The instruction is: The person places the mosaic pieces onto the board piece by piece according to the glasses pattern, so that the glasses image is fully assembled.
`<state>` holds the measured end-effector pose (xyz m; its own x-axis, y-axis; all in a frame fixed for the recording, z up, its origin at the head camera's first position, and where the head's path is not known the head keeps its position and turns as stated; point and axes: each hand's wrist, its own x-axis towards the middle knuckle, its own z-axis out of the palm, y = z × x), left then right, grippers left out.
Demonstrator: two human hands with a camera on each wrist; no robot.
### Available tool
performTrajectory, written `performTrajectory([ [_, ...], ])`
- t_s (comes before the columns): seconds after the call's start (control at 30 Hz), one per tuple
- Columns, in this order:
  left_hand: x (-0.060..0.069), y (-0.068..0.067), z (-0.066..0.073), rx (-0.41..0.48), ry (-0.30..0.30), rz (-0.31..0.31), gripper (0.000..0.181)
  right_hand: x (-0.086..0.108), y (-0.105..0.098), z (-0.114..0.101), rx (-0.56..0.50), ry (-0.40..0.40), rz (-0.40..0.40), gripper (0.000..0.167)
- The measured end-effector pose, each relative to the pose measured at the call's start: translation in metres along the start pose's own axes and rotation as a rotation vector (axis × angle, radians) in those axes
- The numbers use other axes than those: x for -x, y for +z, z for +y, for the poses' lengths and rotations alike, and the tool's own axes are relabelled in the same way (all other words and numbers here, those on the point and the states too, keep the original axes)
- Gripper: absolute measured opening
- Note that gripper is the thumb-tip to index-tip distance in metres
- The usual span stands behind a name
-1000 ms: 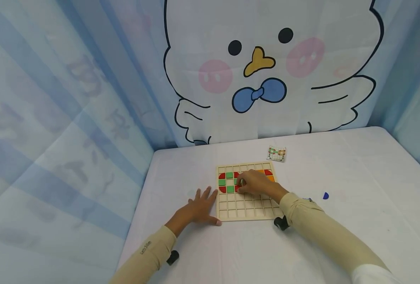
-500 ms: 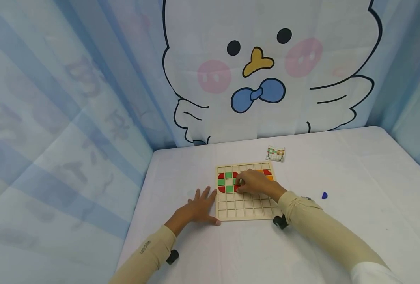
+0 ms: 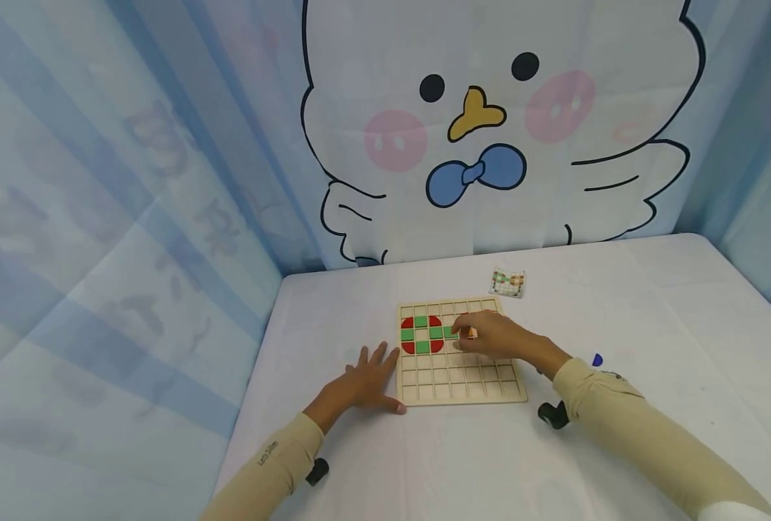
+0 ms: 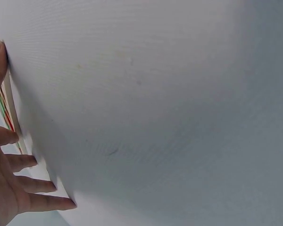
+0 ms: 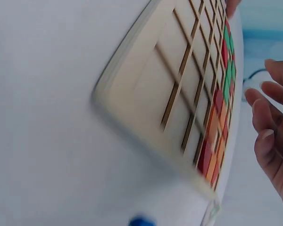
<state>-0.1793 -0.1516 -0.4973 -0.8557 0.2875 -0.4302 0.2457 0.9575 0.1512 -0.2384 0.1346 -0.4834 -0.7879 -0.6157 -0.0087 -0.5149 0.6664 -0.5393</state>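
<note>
A wooden grid board [image 3: 457,393] lies on the white table. Red rounded pieces [image 3: 436,346] and green square tiles [image 3: 422,347] fill cells at its upper left; orange tiles [image 5: 211,125] show in the right wrist view. My left hand [image 3: 367,382] rests at the board's left edge, fingers spread and thumb at the lower corner. Over the right part of the board hovers my right hand [image 3: 499,336], hiding some pieces. Its fingers are loosely bent with nothing seen between them in the right wrist view, where the hand [image 5: 276,127] is apart from the board.
Behind the board lies a small card or packet [image 3: 507,282] with a coloured grid pattern. A blue piece [image 3: 596,359] sits on the table to the right, beyond the right forearm. A curtain with a cartoon figure [image 3: 476,145] hangs behind the table.
My right hand has moved right and off the red and green pieces, uncovering a green tile to their right. The left hand stays at the board's edge.
</note>
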Motion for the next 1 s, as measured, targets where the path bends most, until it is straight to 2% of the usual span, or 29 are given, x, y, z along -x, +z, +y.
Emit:
performTrajectory([
  [0.13, 0.001, -0.001, 0.000, 0.002, 0.000, 0.004, 0.113, 0.025, -0.016, 0.018, 0.003, 0.058, 0.035, 0.026],
  [0.4, -0.001, 0.003, -0.001, 0.003, -0.002, 0.007, 0.113, 0.081, -0.039, 0.052, 0.032, 0.267, 0.081, 0.026],
  [0.5, -0.002, 0.004, -0.001, 0.005, -0.001, 0.010, 0.113, 0.101, -0.043, 0.065, 0.045, 0.318, 0.090, 0.027],
  [0.73, -0.003, 0.007, -0.003, 0.005, 0.003, 0.006, 0.114, 0.139, -0.045, 0.087, 0.129, 0.324, 0.145, 0.030],
  [1.0, -0.003, 0.006, -0.005, 0.018, 0.010, 0.007, 0.114, 0.163, -0.043, 0.100, 0.163, 0.389, 0.193, 0.039],
])
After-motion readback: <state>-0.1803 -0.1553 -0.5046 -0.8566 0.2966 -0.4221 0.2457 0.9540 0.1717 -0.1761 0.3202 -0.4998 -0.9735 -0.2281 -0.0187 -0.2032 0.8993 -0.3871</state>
